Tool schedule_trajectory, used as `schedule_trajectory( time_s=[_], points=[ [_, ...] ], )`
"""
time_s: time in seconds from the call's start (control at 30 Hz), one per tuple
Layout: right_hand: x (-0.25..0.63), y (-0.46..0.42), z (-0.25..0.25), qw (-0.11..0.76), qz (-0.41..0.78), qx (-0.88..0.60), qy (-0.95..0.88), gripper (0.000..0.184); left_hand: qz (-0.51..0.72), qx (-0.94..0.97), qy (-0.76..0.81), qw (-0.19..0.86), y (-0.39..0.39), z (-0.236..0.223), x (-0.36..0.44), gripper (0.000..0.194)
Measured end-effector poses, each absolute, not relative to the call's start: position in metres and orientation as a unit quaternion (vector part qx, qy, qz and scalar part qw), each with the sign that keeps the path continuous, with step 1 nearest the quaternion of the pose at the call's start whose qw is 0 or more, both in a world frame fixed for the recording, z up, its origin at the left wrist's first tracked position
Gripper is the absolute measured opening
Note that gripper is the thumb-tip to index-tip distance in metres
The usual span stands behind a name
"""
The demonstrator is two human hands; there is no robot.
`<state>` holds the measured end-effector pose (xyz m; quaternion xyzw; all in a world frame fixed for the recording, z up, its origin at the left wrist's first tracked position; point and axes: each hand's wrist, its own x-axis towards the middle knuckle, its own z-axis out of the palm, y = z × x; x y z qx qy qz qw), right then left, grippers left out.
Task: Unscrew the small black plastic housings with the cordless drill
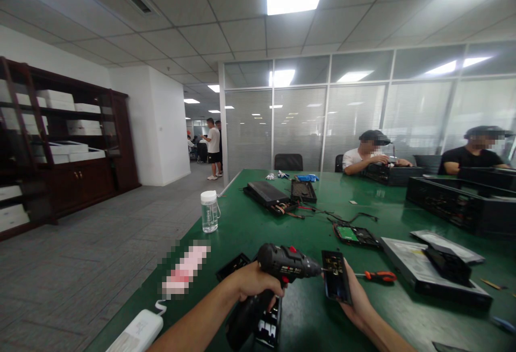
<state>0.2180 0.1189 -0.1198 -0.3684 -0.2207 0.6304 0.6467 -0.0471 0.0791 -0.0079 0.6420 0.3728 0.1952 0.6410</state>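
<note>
My left hand (pixel 258 283) is wrapped round the grip of a black cordless drill (pixel 288 263) with red details. The drill points right, its bit reaching the face of a black rectangular electronic part (pixel 335 282) with brassy pieces near its top. My right hand (pixel 357 298) grips that part from behind along its right side, holding it tilted up above the table. Below the drill lies a black tray-like part (pixel 269 326) with shiny metal pieces, partly hidden by the drill. Another black frame (pixel 234 267) is half covered by my left arm.
An orange-handled screwdriver (pixel 381 277) lies on the green table (pixel 298 228) beyond my right hand. A circuit-board unit (pixel 355 235), metal-topped drive (pixel 419 266) and black box (pixel 268 193) with loose cables lie around. A water bottle (pixel 209 212) stands left. Two people sit opposite at black cases (pixel 389 173).
</note>
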Motion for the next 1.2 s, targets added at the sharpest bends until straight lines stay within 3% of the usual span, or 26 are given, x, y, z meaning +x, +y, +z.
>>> schedule_trajectory(
  time_s=[1.2],
  points=[
    [0.2172, 0.1165, -0.1181, 0.643, 0.637, -0.363, -0.224, 0.041, 0.189, 0.632, 0.37, 0.654, 0.0837, -0.0134, -0.0484, 0.017]
  ],
)
